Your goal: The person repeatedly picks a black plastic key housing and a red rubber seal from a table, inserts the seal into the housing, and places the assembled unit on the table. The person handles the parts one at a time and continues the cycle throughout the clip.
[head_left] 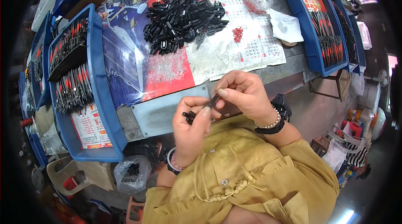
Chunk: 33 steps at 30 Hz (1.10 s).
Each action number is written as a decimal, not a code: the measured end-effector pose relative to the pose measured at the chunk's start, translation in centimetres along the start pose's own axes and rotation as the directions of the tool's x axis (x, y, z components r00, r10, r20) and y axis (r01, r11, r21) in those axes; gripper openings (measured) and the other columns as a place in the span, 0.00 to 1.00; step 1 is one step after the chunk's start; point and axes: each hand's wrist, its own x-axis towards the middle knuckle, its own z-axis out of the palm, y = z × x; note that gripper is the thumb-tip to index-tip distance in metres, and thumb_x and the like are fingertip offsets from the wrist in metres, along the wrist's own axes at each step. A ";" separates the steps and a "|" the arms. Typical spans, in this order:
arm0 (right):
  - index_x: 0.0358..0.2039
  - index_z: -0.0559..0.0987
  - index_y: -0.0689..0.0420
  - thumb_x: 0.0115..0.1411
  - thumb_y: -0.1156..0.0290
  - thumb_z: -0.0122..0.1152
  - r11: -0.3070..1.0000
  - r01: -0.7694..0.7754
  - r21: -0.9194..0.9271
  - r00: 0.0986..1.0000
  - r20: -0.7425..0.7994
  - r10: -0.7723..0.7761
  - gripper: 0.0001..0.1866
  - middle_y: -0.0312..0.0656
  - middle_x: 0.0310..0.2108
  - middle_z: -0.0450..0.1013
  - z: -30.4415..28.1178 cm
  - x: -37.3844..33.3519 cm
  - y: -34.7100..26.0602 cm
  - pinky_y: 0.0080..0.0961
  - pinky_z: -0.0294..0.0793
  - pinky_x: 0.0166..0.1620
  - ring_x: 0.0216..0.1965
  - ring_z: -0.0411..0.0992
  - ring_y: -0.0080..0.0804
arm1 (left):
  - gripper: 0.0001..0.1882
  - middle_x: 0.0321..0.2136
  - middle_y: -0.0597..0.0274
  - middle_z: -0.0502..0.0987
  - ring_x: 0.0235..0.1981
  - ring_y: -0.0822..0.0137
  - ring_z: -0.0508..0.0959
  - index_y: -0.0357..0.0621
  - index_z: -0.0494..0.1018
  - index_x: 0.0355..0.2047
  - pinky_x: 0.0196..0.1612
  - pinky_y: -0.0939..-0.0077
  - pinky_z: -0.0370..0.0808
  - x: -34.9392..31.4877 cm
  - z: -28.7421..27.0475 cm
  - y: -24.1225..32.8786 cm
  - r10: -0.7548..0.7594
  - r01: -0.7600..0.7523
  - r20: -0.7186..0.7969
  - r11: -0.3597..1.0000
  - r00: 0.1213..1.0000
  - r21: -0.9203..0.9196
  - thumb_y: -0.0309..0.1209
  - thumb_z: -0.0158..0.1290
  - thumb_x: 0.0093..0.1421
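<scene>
My left hand is closed around small black plastic parts, whose ends stick out beside the thumb. Between its thumb and fingers sits another narrow black plastic part. My right hand pinches the upper end of that same part with thumb and forefinger. Both hands meet just over the table's near edge. Beyond them lies a big heap of glossy black plastic parts, many with an oblong slot. A little cluster of small red pieces rests on the paper to its right.
Blue bins of black-and-red pieces stand at the left, with another blue bin at the right. A clear plastic bag and a white packet lie near the heap. Below left hangs a clear bag. A metal plate covers the table edge.
</scene>
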 end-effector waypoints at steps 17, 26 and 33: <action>0.33 0.76 0.65 0.51 0.83 0.63 0.623 0.574 -0.531 0.785 0.140 -0.604 0.08 0.47 0.32 0.75 0.8 -1.4 1.2 0.23 0.75 0.29 0.27 0.75 0.34 | 0.22 0.23 0.67 0.71 0.25 0.78 0.72 0.34 0.62 0.56 0.32 0.83 0.72 -1.3 0.2 -1.1 0.174 -0.200 0.166 0.968 0.971 0.152 0.20 0.48 0.61; 0.31 0.76 0.64 0.48 0.85 0.64 0.525 0.613 -0.590 0.730 0.169 -0.662 0.10 0.46 0.29 0.74 1.3 -1.2 1.2 0.24 0.75 0.27 0.25 0.75 0.36 | 0.20 0.23 0.68 0.69 0.26 0.79 0.72 0.33 0.64 0.54 0.31 0.83 0.72 -1.5 0.1 -1.3 0.212 -0.232 0.114 0.951 0.971 0.204 0.22 0.50 0.61; 0.31 0.75 0.64 0.48 0.84 0.64 0.687 0.537 -0.490 0.818 0.103 -0.566 0.09 0.47 0.30 0.74 1.6 -1.2 1.6 0.25 0.75 0.31 0.28 0.75 0.37 | 0.14 0.26 0.64 0.75 0.25 0.80 0.72 0.34 0.65 0.48 0.31 0.86 0.70 -1.5 0.0 -1.3 0.198 -0.203 0.056 0.972 0.979 0.114 0.23 0.49 0.62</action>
